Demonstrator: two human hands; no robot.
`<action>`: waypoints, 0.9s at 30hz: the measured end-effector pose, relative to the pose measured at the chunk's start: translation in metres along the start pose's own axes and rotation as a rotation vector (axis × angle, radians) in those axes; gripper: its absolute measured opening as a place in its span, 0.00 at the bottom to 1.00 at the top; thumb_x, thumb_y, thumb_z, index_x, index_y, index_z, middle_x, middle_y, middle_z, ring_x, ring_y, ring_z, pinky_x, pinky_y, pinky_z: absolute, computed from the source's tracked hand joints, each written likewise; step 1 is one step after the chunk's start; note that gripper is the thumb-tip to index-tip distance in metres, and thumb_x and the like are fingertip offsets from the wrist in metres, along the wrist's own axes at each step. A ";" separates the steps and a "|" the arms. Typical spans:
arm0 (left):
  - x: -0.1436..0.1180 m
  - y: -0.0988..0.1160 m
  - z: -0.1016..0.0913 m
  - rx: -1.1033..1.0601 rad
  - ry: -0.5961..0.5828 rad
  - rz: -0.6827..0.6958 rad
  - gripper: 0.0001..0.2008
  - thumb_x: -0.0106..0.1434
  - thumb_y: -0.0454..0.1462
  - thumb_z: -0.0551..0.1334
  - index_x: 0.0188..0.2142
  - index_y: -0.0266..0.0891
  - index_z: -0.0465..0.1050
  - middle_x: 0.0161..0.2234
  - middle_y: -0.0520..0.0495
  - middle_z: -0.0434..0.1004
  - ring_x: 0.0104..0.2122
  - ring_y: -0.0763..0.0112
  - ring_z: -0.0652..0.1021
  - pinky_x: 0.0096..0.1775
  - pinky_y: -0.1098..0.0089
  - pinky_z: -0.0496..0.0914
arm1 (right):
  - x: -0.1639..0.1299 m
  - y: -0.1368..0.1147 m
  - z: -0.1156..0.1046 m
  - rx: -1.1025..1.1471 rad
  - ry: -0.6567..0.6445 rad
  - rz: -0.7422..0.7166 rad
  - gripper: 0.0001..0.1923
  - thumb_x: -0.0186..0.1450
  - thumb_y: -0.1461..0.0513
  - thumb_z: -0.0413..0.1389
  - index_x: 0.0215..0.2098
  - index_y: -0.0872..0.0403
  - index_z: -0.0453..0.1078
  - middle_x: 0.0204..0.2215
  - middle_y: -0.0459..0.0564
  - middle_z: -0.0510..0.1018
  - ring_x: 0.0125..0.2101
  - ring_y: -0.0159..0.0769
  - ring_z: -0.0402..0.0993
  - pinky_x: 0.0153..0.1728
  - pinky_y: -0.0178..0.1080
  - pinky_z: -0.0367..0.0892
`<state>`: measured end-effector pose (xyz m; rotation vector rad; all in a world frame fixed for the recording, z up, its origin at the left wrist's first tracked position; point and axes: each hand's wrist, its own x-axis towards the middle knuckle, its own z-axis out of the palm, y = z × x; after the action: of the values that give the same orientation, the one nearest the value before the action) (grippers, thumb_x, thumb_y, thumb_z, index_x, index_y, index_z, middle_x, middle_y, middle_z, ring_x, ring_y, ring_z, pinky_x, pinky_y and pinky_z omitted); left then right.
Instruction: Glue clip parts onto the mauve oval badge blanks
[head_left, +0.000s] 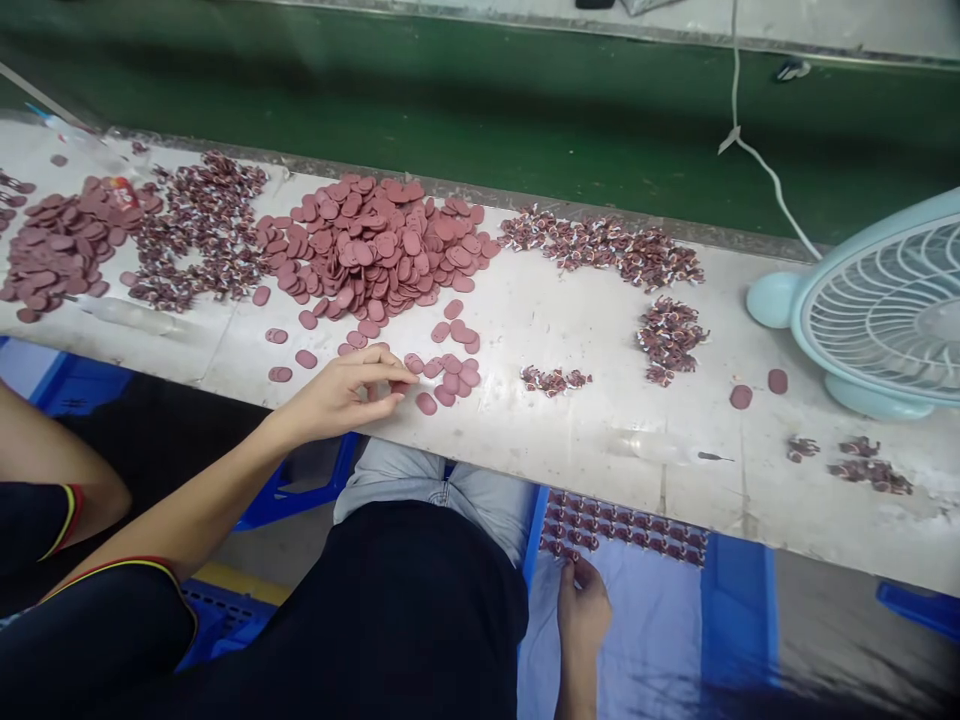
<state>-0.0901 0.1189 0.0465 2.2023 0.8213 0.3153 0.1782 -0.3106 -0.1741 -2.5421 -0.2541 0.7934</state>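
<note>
At the far left of the frame a heap of reddish-brown oval discs (56, 245) lies on the pale worktop (585, 440). Just right of it sits a darker scatter of small patterned pieces (199, 235), so the two kinds appear to be kept in separate lots. Below them, at the lower left edge, another person's bare knee and dark shorts (37, 500) show, apart from the wearer's own arms.

Right of that scatter, in the upper middle, lies the biggest pile of discs (375, 250). It spills toward the near edge into a loose cluster of single discs (448, 375), likely pulled close so they can be picked one at a time. The left hand (345, 392) reaches in from the lower left and rests on the worktop beside this cluster. Its fingers are curled together and the thumb and forefinger pinch at one disc (411, 363) on the cluster's left side.

Right of centre, more patterned pieces lie in a long strip (600, 245) near the far edge, with smaller clumps nearer.

Below the worktop edge, the right hand (581, 605) lies low over a light cloth (645, 620) on the lap. Its fingers are bent, the tips touching the left end of neat rows of patterned pieces (626, 530) laid out there. Whether it grips one I cannot tell.

At the right edge stands a pale blue fan (885, 310).
</note>
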 end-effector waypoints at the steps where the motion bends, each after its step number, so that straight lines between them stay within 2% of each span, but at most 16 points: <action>1: -0.001 -0.001 0.000 -0.012 0.010 -0.007 0.14 0.71 0.42 0.64 0.52 0.44 0.83 0.42 0.46 0.80 0.39 0.72 0.79 0.36 0.75 0.75 | 0.000 -0.001 0.000 -0.001 0.006 -0.002 0.16 0.67 0.50 0.65 0.43 0.53 0.77 0.36 0.44 0.82 0.38 0.36 0.79 0.43 0.46 0.77; 5: -0.006 -0.006 0.002 -0.052 0.037 -0.038 0.14 0.71 0.43 0.65 0.53 0.45 0.83 0.44 0.45 0.81 0.39 0.72 0.79 0.34 0.77 0.74 | 0.001 -0.007 -0.001 0.006 0.019 -0.031 0.15 0.66 0.50 0.65 0.42 0.53 0.77 0.36 0.44 0.81 0.38 0.36 0.78 0.43 0.46 0.77; 10: -0.009 -0.004 0.004 -0.091 0.067 -0.075 0.15 0.70 0.44 0.66 0.53 0.46 0.83 0.46 0.44 0.82 0.43 0.69 0.80 0.37 0.75 0.77 | 0.001 -0.020 -0.007 0.016 0.058 -0.068 0.15 0.64 0.50 0.66 0.38 0.53 0.76 0.32 0.42 0.79 0.34 0.34 0.76 0.42 0.45 0.75; 14: -0.009 0.000 0.009 -0.152 0.090 -0.067 0.14 0.70 0.43 0.67 0.52 0.45 0.84 0.45 0.44 0.84 0.41 0.70 0.81 0.38 0.74 0.79 | 0.004 -0.031 -0.009 -0.015 0.116 -0.076 0.19 0.62 0.47 0.67 0.38 0.52 0.75 0.31 0.41 0.76 0.33 0.34 0.74 0.41 0.45 0.73; 17: -0.010 0.001 0.013 -0.179 0.086 -0.080 0.14 0.70 0.43 0.67 0.52 0.44 0.84 0.46 0.44 0.84 0.40 0.70 0.81 0.38 0.74 0.79 | 0.009 -0.036 -0.007 -0.029 0.107 -0.107 0.18 0.63 0.47 0.67 0.38 0.52 0.75 0.32 0.42 0.77 0.34 0.35 0.75 0.43 0.46 0.74; 27: -0.011 0.005 0.016 -0.282 0.080 -0.104 0.14 0.69 0.44 0.68 0.51 0.43 0.84 0.45 0.43 0.84 0.42 0.68 0.83 0.39 0.74 0.80 | 0.018 -0.030 0.002 -0.051 0.081 -0.178 0.16 0.66 0.48 0.64 0.38 0.53 0.75 0.35 0.44 0.80 0.37 0.36 0.76 0.45 0.47 0.75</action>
<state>-0.0886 0.1001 0.0393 1.8887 0.8749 0.4423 0.1910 -0.2779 -0.1698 -2.5491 -0.4718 0.6228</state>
